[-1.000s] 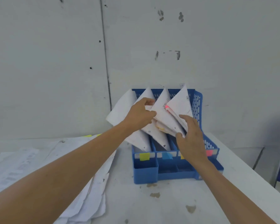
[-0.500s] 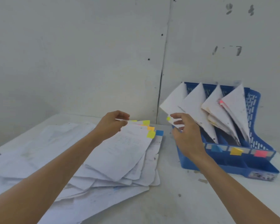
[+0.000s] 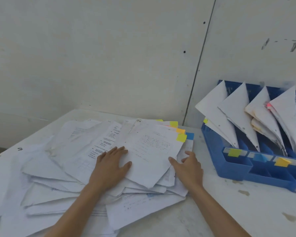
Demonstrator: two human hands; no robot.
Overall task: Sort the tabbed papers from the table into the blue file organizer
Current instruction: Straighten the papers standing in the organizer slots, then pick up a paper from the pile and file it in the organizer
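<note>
1. The left hand (image 3: 111, 166) lies flat, fingers straight, on the papers (image 3: 150, 147) heaped on the surface (image 3: 229, 211).
2. The right hand (image 3: 190, 166), fingers loose and spread, touches the heap's right edge.
3. The organizer (image 3: 236, 170) stands to the right, with sheets in its slots.

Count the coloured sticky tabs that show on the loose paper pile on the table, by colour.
Yellow tabs: 3
Orange tab: 1
Blue tab: 1
Total: 5
</note>
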